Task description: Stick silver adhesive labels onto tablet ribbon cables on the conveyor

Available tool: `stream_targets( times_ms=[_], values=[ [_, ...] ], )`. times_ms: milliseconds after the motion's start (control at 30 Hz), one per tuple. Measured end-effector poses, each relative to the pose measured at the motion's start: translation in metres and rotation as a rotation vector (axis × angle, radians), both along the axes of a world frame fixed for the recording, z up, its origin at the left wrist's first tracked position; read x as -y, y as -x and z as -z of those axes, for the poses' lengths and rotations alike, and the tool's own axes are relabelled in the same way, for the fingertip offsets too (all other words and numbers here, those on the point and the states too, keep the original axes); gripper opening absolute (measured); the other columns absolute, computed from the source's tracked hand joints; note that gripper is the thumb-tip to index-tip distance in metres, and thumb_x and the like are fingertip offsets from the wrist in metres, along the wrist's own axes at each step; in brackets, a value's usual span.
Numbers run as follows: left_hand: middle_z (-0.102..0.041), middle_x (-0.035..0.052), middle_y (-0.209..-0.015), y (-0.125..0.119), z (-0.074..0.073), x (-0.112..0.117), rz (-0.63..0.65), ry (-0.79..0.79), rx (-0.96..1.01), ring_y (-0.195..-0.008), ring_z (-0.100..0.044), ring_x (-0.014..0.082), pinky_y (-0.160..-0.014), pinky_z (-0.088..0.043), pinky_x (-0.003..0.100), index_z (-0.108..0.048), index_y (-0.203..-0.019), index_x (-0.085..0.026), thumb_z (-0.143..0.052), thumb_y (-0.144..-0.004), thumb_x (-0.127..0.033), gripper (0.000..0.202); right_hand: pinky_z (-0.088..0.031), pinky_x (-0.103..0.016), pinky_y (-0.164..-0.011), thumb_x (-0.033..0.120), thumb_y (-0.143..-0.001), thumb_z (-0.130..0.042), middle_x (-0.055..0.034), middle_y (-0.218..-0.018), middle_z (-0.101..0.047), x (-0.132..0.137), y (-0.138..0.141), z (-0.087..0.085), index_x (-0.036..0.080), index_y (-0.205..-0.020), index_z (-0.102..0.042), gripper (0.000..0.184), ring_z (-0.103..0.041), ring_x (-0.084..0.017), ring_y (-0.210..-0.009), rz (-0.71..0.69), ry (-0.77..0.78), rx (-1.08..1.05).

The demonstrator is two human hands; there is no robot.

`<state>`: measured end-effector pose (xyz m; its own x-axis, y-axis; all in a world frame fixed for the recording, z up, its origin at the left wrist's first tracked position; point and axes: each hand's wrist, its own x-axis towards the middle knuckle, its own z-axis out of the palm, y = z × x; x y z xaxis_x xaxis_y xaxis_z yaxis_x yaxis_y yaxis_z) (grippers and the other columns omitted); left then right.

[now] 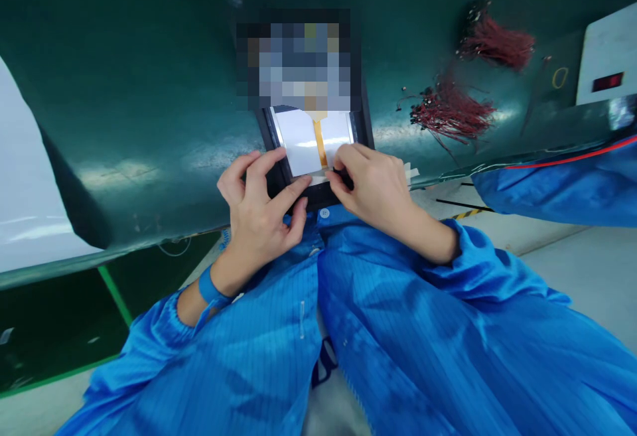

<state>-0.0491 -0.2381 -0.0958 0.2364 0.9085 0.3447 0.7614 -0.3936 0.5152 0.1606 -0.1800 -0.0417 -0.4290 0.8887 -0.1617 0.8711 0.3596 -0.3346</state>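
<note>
A black-framed device (367,132) lies on the green work surface in front of me, its upper part hidden by a pixelated patch. Inside the frame shows a white panel (297,141) with an amber strip (320,144) running down it. My left hand (259,207) is open, fingers spread, with fingertips touching the frame's left side and the panel's near edge. At that same edge, the fingers of my right hand (371,184) are curled and pinched together near the strip's lower end; what they grip is hidden. A small pale piece (318,176) lies between the two hands.
Two bundles of thin dark-red wires, a farther bundle (502,41) and a nearer bundle (452,114), lie to the right. Beyond them are a yellow loop (560,77) and a white box (610,51) with a dark display. A white sheet (30,190) lies at the left.
</note>
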Motion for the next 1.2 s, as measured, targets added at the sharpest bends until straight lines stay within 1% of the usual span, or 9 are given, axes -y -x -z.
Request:
stream_targets(
  times_ms=[133, 267, 367, 567, 800, 867, 1033, 1100, 1200],
  values=[
    [-0.042, 0.0078, -0.165, 0.000, -0.003, -0.006, 0.050, -0.015, -0.020, -0.147, -0.039, 0.0399, -0.119, -0.039, 0.066, -0.077, -0.122, -0.026, -0.071, -0.095, -0.028, 0.027, -0.044, -0.040, -0.086, 0.032, -0.110, -0.049, -0.0112, -0.111, -0.065, 0.005, -0.020, 0.016, 0.025, -0.117, -0.076, 0.029, -0.055, -0.026, -0.103, -0.240, -0.166, -0.136],
    [-0.039, 0.0025, -0.169, 0.007, 0.000, -0.002, 0.024, 0.002, -0.031, -0.147, -0.039, 0.0388, -0.119, -0.038, 0.066, -0.076, -0.129, -0.033, -0.070, -0.096, -0.026, 0.034, -0.044, -0.048, -0.094, 0.034, -0.107, -0.056, -0.0107, -0.125, -0.061, 0.006, -0.041, 0.026, 0.036, -0.131, -0.075, 0.031, -0.052, -0.028, -0.111, -0.220, -0.193, -0.114],
    [-0.035, -0.0038, -0.173, 0.005, -0.001, 0.001, 0.003, 0.050, -0.036, -0.148, -0.038, 0.0358, -0.120, -0.038, 0.063, -0.075, -0.131, -0.034, -0.064, -0.101, -0.032, 0.032, -0.043, -0.051, -0.097, 0.037, -0.106, -0.058, -0.0116, -0.131, -0.060, 0.006, -0.049, 0.027, 0.035, -0.132, -0.076, 0.032, -0.051, -0.031, -0.116, -0.202, -0.184, -0.111],
    [-0.046, 0.0092, -0.165, -0.005, 0.001, -0.001, 0.041, 0.021, -0.066, -0.143, -0.044, 0.0406, -0.116, -0.040, 0.065, -0.076, -0.133, -0.028, -0.069, -0.096, -0.032, 0.038, -0.042, -0.054, -0.103, 0.041, -0.107, -0.056, -0.0119, -0.146, -0.055, 0.005, -0.052, 0.035, 0.036, -0.143, -0.069, 0.039, -0.049, -0.032, -0.125, -0.270, -0.173, -0.162],
    [-0.046, 0.0087, -0.166, 0.030, 0.008, 0.008, 0.156, 0.011, -0.179, -0.144, -0.044, 0.0446, -0.116, -0.041, 0.066, -0.070, -0.145, -0.033, -0.073, -0.095, -0.034, 0.050, -0.040, -0.054, -0.103, 0.046, -0.106, -0.057, -0.0092, -0.150, -0.056, 0.007, -0.076, 0.043, 0.042, -0.142, -0.068, 0.038, -0.047, -0.033, -0.131, -0.375, -0.204, -0.173],
    [-0.046, 0.0083, -0.166, 0.034, 0.006, 0.007, 0.172, 0.051, -0.177, -0.147, -0.044, 0.0471, -0.117, -0.040, 0.068, -0.070, -0.146, -0.034, -0.071, -0.097, -0.035, 0.049, -0.040, -0.055, -0.104, 0.042, -0.108, -0.052, -0.0101, -0.142, -0.059, -0.003, -0.089, 0.041, 0.037, -0.136, -0.072, 0.035, -0.051, -0.032, -0.127, -0.309, -0.251, -0.208],
    [-0.048, 0.0104, -0.164, 0.025, -0.006, -0.003, 0.221, -0.065, -0.227, -0.144, -0.047, 0.0468, -0.110, -0.046, 0.071, -0.066, -0.147, -0.036, -0.076, -0.093, -0.031, 0.055, -0.040, -0.063, -0.106, 0.040, -0.107, -0.045, -0.0165, -0.126, -0.062, -0.060, -0.131, 0.026, 0.031, -0.130, -0.071, 0.036, -0.049, -0.038, -0.125, 0.210, -0.360, -0.052],
    [-0.045, 0.0097, -0.165, 0.013, -0.016, -0.009, 0.181, -0.140, -0.217, -0.145, -0.046, 0.0451, -0.109, -0.049, 0.069, -0.067, -0.144, -0.032, -0.075, -0.092, -0.026, 0.053, -0.041, -0.064, -0.105, 0.044, -0.105, -0.050, -0.0165, -0.129, -0.062, -0.085, -0.140, 0.023, 0.032, -0.128, -0.071, 0.033, -0.046, -0.040, -0.127, 0.194, -0.325, -0.018],
    [-0.052, 0.0117, -0.157, -0.010, -0.035, -0.020, 0.091, -0.189, -0.153, -0.140, -0.051, 0.0428, -0.108, -0.050, 0.067, -0.072, -0.133, -0.028, -0.073, -0.091, -0.023, 0.042, -0.044, -0.061, -0.101, 0.043, -0.103, -0.052, -0.0146, -0.130, -0.061, -0.111, -0.139, 0.025, 0.029, -0.112, -0.072, 0.026, -0.046, -0.040, -0.126, 0.036, -0.277, -0.005]
  ],
)
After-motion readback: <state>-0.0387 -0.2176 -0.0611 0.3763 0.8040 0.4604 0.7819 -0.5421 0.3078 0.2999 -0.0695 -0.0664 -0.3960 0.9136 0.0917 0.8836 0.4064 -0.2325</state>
